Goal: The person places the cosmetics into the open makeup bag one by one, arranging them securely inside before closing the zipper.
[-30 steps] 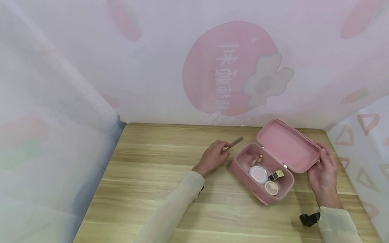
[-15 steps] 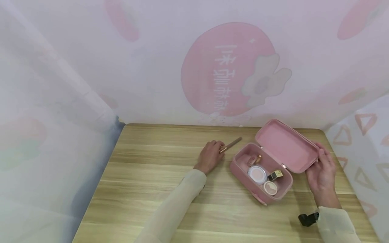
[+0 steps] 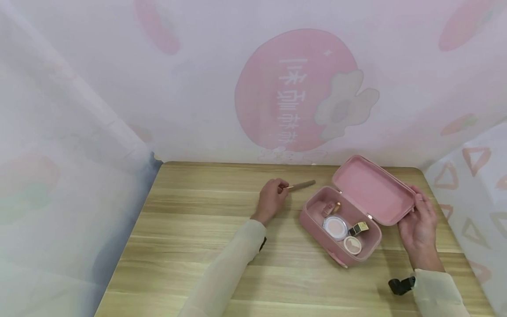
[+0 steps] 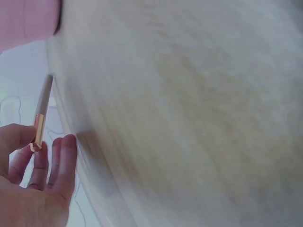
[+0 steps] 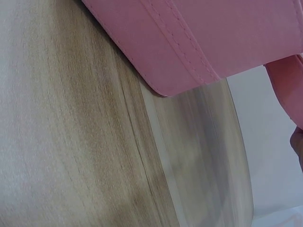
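Observation:
My left hand [image 3: 271, 200] pinches a slim makeup pencil [image 3: 303, 185], taupe with a rose-gold end, between thumb and fingers. In the left wrist view the pencil [image 4: 43, 101] points away from the thumb, its gold end at the fingertips. To its right stands a pink cosmetic case [image 3: 322, 235] with its lid [image 3: 374, 189] raised. The lid's right edge is held by my right hand [image 3: 421, 226], whose fingers are partly hidden behind it. Inside the case lie a round compact [image 3: 336, 227], a smaller round tin [image 3: 352, 245], a black-and-gold item [image 3: 359, 229] and small lipstick-like pieces [image 3: 328, 209].
Everything rests on a wood-grain table [image 3: 190, 246]. A pale printed curtain [image 3: 198, 97] hangs along its back and sides. A black camera mount [image 3: 402, 286] sticks out from the right wrist. The case's stitched pink wall [image 5: 189, 38] fills the upper right wrist view.
The left hand has shifted slightly left and away, and its fingers have changed their hold. The pencil has swung to a flatter angle. The right hand and case look the same.

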`<action>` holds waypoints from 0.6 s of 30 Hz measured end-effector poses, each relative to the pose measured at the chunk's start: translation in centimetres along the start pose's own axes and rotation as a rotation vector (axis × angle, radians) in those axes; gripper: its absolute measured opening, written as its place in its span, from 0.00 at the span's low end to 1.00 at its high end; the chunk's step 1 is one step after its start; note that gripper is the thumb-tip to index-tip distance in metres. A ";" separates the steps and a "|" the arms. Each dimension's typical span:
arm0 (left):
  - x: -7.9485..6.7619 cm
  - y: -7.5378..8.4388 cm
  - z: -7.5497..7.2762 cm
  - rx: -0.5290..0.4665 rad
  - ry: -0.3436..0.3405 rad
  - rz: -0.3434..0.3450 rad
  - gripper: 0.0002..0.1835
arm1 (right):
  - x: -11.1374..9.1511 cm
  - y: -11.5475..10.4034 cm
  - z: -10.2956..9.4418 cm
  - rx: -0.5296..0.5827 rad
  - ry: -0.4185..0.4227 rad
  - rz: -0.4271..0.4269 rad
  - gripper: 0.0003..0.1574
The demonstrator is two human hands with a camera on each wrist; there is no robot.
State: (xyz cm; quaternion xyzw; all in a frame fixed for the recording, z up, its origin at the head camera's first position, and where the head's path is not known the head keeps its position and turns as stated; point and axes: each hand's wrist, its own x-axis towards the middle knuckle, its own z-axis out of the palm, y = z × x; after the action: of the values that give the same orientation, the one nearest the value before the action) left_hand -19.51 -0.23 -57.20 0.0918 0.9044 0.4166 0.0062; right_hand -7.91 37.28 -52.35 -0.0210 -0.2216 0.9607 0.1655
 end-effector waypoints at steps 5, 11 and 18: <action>0.3 -0.2 -0.1 -0.199 0.035 0.001 0.08 | -0.1 -0.1 0.0 -0.001 0.004 0.007 0.15; 0.6 -0.5 -0.3 -0.333 0.067 -0.030 0.10 | -0.1 -0.1 0.0 -0.005 0.002 0.015 0.15; 0.6 -0.3 -0.9 -0.334 0.101 -0.038 0.10 | -0.1 0.0 -0.1 -0.016 0.022 0.016 0.15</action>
State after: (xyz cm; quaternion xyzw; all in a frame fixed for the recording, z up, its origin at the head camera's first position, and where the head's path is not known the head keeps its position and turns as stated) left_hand -20.26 -1.02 -56.78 0.0512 0.8233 0.5651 -0.0160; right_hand -7.80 37.29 -52.40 -0.0348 -0.2274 0.9599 0.1601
